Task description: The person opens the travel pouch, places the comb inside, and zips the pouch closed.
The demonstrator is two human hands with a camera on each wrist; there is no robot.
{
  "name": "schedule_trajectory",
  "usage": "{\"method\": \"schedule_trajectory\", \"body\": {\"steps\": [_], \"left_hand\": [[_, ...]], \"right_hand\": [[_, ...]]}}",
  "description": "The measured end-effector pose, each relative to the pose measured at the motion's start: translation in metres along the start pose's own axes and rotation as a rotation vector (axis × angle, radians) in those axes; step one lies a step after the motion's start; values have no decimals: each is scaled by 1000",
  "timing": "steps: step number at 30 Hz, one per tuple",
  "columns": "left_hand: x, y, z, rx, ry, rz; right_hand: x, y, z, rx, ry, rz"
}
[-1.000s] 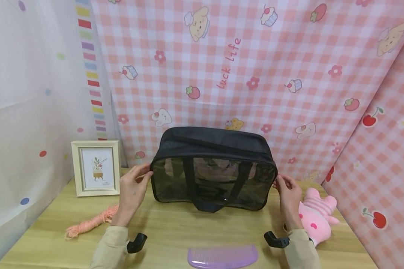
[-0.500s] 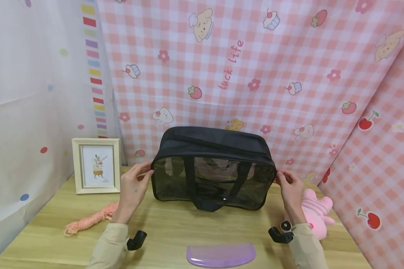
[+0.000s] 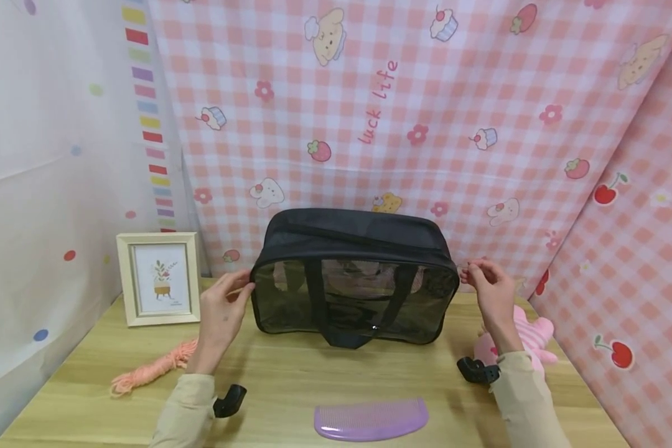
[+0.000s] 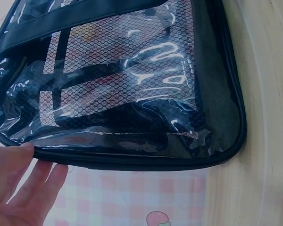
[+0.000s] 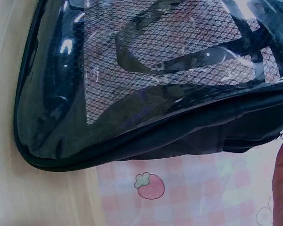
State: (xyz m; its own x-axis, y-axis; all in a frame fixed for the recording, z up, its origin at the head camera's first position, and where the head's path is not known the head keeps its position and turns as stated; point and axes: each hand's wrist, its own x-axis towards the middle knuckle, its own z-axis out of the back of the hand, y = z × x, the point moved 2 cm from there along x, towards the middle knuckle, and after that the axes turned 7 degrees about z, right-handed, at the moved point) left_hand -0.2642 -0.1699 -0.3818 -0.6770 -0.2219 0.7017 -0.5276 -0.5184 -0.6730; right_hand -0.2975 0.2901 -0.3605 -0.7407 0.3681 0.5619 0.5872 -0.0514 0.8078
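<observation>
A black bag (image 3: 355, 302) with a see-through front stands upright on the table, its strap handle (image 3: 347, 340) hanging down in front. My left hand (image 3: 222, 314) pinches the bag's left edge piping; in the left wrist view the thumb lies on the front and fingers (image 4: 40, 188) are behind. At the upper right corner, my right hand (image 3: 493, 295) pinches a small zipper pull (image 5: 281, 136) between thumb and fingertips. The dark zipper (image 5: 250, 142) ends right at those fingertips in the right wrist view. Mesh shows through the clear panel.
A purple comb (image 3: 371, 422) lies at the table's front. Left of the bag are a cream picture frame (image 3: 124, 283) and a bundle of peach yarn (image 3: 154, 371). A pink plush toy (image 3: 532, 333) sits partly behind my right forearm. A checked cloth (image 3: 336, 180) hangs behind.
My right hand has left the bag's right side edge and moved up and slightly outward to the zipper pull. The left hand keeps its grip on the left edge.
</observation>
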Motion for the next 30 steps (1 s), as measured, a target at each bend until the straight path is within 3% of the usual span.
{"method": "schedule_trajectory", "body": {"steps": [4,12,19,23,30], "left_hand": [[0,-1,2,3,-3,-10],[-1,0,2,10,-16,-32],[-4,0,0,11,-29,-40],[-4,1,1,16,-45,-47],[-1,-1,-1,13,-33,-61]], "right_hand": [[4,6,-3,-43,38,23],[0,47,-17,-299,187,105],[14,49,-14,-510,335,189],[28,48,-19,-565,422,231],[39,64,-33,-592,525,305]]}}
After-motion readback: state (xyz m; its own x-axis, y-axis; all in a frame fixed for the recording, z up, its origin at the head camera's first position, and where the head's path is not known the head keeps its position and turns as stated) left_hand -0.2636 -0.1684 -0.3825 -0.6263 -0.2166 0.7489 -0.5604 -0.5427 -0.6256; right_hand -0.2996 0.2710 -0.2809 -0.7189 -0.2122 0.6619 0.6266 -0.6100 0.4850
